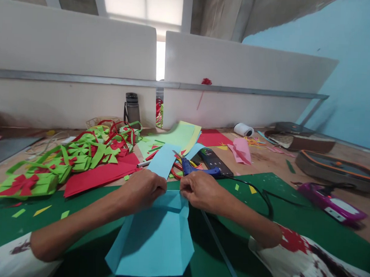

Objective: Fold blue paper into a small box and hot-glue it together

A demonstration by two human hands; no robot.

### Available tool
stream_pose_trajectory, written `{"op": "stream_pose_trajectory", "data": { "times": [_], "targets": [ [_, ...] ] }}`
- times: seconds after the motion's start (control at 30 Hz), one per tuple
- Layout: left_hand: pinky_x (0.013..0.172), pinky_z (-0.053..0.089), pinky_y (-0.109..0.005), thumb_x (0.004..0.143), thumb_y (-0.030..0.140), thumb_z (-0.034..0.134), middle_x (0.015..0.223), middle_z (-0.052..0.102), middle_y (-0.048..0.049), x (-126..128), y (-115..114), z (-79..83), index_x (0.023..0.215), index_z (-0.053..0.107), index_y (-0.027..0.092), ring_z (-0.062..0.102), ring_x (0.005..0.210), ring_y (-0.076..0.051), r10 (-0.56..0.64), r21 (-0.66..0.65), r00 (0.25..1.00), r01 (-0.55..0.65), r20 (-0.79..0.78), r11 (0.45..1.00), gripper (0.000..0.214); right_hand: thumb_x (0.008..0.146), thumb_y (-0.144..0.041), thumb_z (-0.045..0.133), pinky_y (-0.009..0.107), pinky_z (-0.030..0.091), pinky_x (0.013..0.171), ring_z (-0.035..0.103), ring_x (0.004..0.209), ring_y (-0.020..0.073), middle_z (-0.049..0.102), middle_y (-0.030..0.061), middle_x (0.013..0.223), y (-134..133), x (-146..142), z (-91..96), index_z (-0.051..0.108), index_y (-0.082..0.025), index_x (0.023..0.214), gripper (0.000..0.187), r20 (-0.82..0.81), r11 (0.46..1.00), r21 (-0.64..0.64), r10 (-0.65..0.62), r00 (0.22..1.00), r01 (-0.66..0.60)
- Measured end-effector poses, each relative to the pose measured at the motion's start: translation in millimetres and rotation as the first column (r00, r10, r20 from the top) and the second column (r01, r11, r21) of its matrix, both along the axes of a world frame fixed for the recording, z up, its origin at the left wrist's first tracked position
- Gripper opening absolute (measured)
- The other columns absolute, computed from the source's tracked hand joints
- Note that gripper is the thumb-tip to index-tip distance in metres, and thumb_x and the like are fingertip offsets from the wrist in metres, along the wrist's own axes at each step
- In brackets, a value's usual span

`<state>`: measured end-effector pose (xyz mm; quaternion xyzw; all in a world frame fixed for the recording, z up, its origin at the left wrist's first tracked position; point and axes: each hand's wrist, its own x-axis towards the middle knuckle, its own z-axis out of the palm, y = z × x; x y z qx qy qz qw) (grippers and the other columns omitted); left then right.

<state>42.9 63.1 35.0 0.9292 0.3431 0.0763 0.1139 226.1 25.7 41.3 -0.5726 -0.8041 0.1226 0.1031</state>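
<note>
At the left end of the tabletop (275, 163), a heap of green and red paper baskets (85, 152) stretches from the far left edge of the green mat (306, 240) toward the table's back edge. Red sheets (102, 175) lie just beside the heap, on its near side, their lower corner reaching over the mat's far edge. A dark bottle (132, 107) stands upright near the back edge of the table.

Next comes the left hand (146, 189), closed, its thumb and fingers pinching the far left corner of the folded blue paper (155, 240). This piece spans the space between the two hands and spreads below them toward the mat's near edge, its side panels creased at an angle. Beyond it, a light blue strip (162, 162) points toward pale green sheets (179, 133) near the back edge.

The right hand (201, 190) is closed too, gripping the paper's far right corner; its fingertips are partly hidden. Just past that hand lies a blue glue gun (189, 167), near a black device (215, 160). Farther right are crumpled pink paper (240, 150) and, by the back edge, a white roll (243, 130). A purple power strip (333, 204) and a grey pouch (338, 167) lie toward the table's right end.
</note>
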Motion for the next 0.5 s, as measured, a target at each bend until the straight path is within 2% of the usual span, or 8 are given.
{"op": "stream_pose_trajectory", "data": {
  "times": [0.17, 0.33, 0.5],
  "targets": [
    [0.049, 0.026, -0.020, 0.079, 0.015, 0.047, 0.060, 0.059, -0.0001, 4, -3, -5.0, 0.069, 0.063, 0.017, 0.048, 0.053, -0.011, -0.021, -0.021, 1.000, 0.021, 0.016, 1.000, 0.019, 0.070, -0.018, 0.058, 0.023, 0.026, 0.052, 0.051, 0.060, 0.0125, 0.061, 0.0004, 0.064, -5, -6, -1.7, 0.067, -0.018, 0.069, 0.009, -0.040, 1.000, -0.005, 0.013, 0.999, -0.013],
    [0.053, 0.030, -0.019, 0.081, 0.014, 0.045, 0.064, 0.063, -0.0008, 7, -6, -7.6, 0.078, 0.067, 0.020, 0.052, 0.057, -0.011, -0.064, -0.048, 0.996, 0.067, 0.057, 0.997, 0.022, 0.067, -0.013, 0.059, 0.022, 0.024, 0.050, 0.044, 0.055, 0.0093, 0.051, -0.0033, 0.054, -9, -11, -4.1, 0.064, -0.017, 0.060, 0.009, -0.095, 1.000, -0.007, 0.020, 0.995, -0.020],
    [0.052, 0.031, -0.019, 0.077, 0.010, 0.046, 0.061, 0.061, -0.0008, 8, -7, -5.1, 0.072, 0.066, 0.017, 0.051, 0.055, -0.011, -0.050, -0.043, 0.998, 0.052, 0.049, 0.998, 0.021, 0.066, -0.013, 0.058, 0.023, 0.023, 0.049, 0.040, 0.053, 0.0089, 0.046, -0.0042, 0.050, -9, -11, -5.5, 0.063, -0.016, 0.058, 0.010, -0.133, 1.000, -0.009, 0.008, 0.991, -0.010]
  ]
}}
